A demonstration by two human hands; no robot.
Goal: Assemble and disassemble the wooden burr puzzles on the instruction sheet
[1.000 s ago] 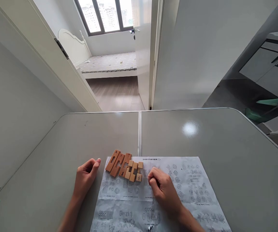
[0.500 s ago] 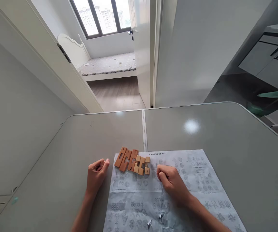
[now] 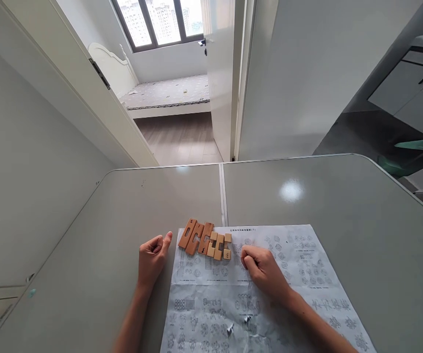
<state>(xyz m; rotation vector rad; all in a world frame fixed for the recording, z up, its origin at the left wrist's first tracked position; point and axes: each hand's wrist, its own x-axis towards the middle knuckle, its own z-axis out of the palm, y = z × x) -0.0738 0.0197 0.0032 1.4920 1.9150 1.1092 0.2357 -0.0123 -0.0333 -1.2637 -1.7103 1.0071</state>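
Observation:
My left hand [image 3: 153, 257] rests as a loose fist on the table, just left of the paper's edge, its thumb pointing up. My right hand [image 3: 263, 264] lies closed on the printed sheet [image 3: 211, 291], to the right of the wooden pieces. Nothing shows in either hand. Between them, at the sheet's upper left corner, several notched wooden puzzle pieces sit side by side. The reddish-brown ones [image 3: 195, 238] are on the left, some marked with numbers. Lighter tan ones [image 3: 218, 246] adjoin them on the right. Neither hand touches the pieces.
The grey table [image 3: 270, 193] has a pale seam strip [image 3: 223, 191] running away from me. The sheet is creased, with small torn spots near the front. Beyond the table stand a wall, an open door [image 3: 220, 73] and a bed [image 3: 170, 93].
The camera view has shifted slightly. My left thumb sticks up a little more. Both hands stay closed, and the wooden pieces keep their arrangement on the sheet.

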